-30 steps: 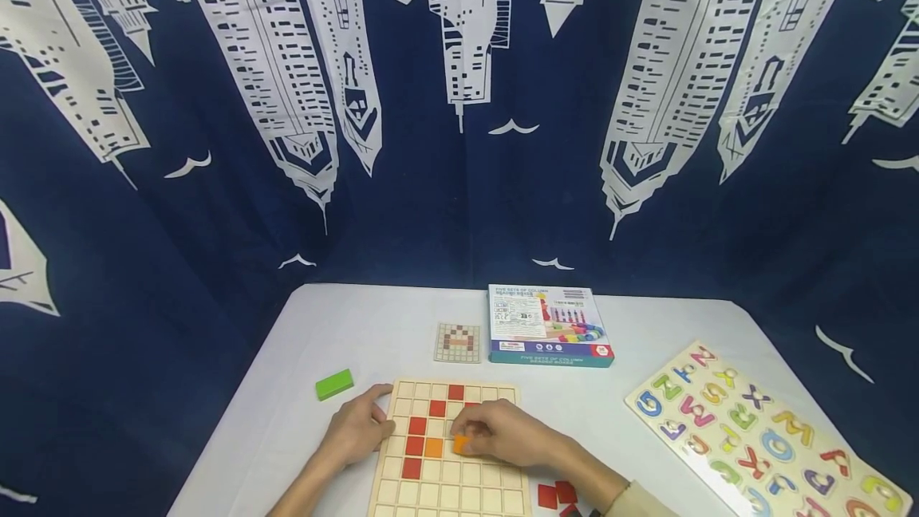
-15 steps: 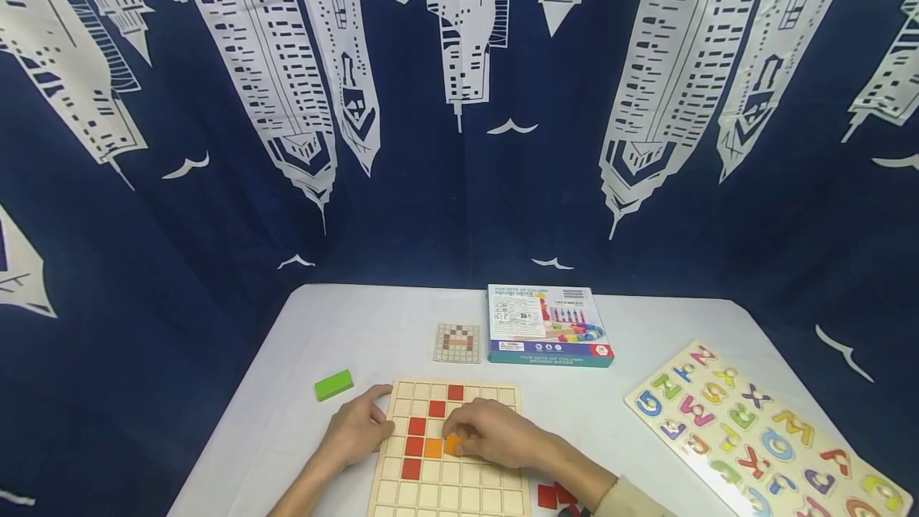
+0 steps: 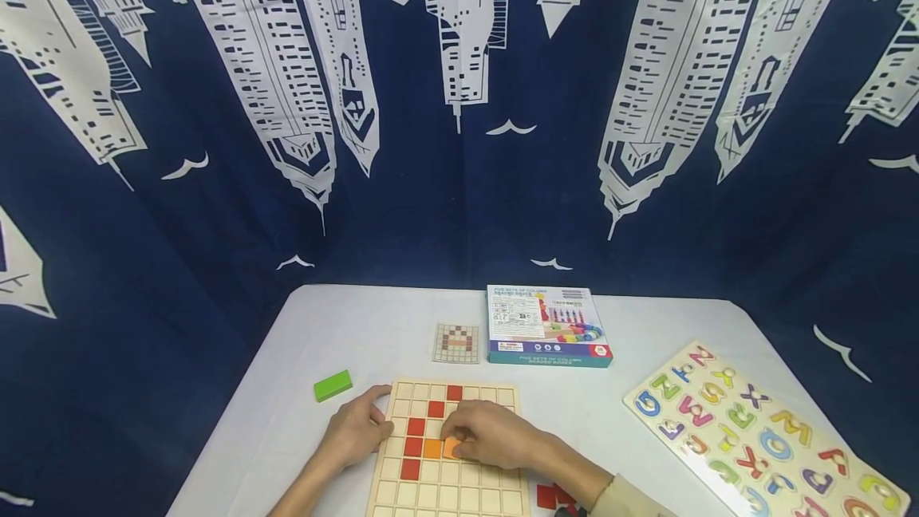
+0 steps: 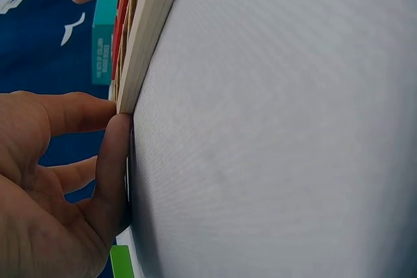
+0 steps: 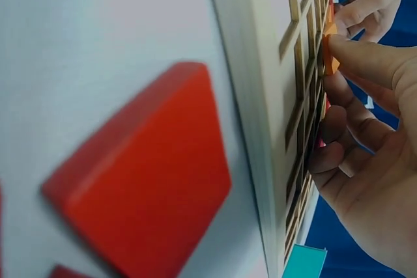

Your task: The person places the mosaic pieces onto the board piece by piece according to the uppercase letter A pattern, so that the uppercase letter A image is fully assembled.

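A wooden grid board (image 3: 448,497) lies on the table, with several red tiles (image 3: 415,426) set in its cells. At its far left corner my left hand (image 3: 353,428) holds the board's edge; the left wrist view shows thumb and index fingertip meeting at the wooden edge (image 4: 146,37). My right hand (image 3: 491,433) reaches over the board and pinches an orange tile (image 3: 451,447) at a cell just right of another orange tile (image 3: 432,448). In the right wrist view the thumb lies against that orange tile (image 5: 332,50). Cells beneath the right hand are hidden.
Loose red tiles (image 3: 547,496) lie right of the board, one close up in the right wrist view (image 5: 150,180). A green block (image 3: 333,386) sits at left. Behind stand a pattern card (image 3: 457,344) and a toy box (image 3: 549,325). An alphabet puzzle (image 3: 768,429) lies at right.
My right hand has shifted slightly left with the orange tile, which now sits flatter and closer beside the other orange tile. My left hand keeps its place at the corner.
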Available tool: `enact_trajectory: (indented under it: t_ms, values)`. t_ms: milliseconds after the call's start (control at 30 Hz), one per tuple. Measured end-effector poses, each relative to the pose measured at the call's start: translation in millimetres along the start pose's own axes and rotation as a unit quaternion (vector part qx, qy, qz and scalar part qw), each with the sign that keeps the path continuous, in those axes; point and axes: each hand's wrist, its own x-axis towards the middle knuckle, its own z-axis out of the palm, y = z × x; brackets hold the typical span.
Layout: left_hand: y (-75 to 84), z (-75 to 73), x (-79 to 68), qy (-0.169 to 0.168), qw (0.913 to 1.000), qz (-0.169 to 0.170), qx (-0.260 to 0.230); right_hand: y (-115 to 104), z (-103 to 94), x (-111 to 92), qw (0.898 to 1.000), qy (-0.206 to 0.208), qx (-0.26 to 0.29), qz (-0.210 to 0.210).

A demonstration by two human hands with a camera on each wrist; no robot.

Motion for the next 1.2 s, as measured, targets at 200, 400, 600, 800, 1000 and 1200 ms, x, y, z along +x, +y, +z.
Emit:
enact_trajectory:
  t_ms: [200, 400, 600, 800, 1000, 1200]
  values:
    - [0.3, -0.6, -0.8, -0.003, 1.0, -0.002, -0.001, -2.3, -0.1, 0.3, 1.0, -0.008, -0.005, 0.009]
    - [-0.4, -1.2, -0.2, -0.001, 1.0, -0.001, 0.004, -5.0, -0.9, -0.3, 1.0, -0.01, -0.009, 0.009]
    - [-0.4, -1.2, 0.1, -0.003, 1.0, 0.001, 0.006, -5.4, -0.1, -1.2, 1.0, -0.008, -0.01, 0.01]
    - [-0.7, -1.4, 0.2, -0.003, 1.0, 0.001, 0.006, -5.0, -0.7, -0.1, 1.0, -0.012, -0.009, 0.011]
    - [-0.9, -1.7, 0.9, -0.003, 1.0, -0.003, 0.005, -3.8, -2.6, -0.8, 1.0, -0.016, -0.01, 0.003]
    - [-1.1, -1.7, 1.3, -0.002, 1.0, -0.003, 0.006, -0.5, -3.8, -3.2, 1.0, -0.026, -0.008, -0.007]
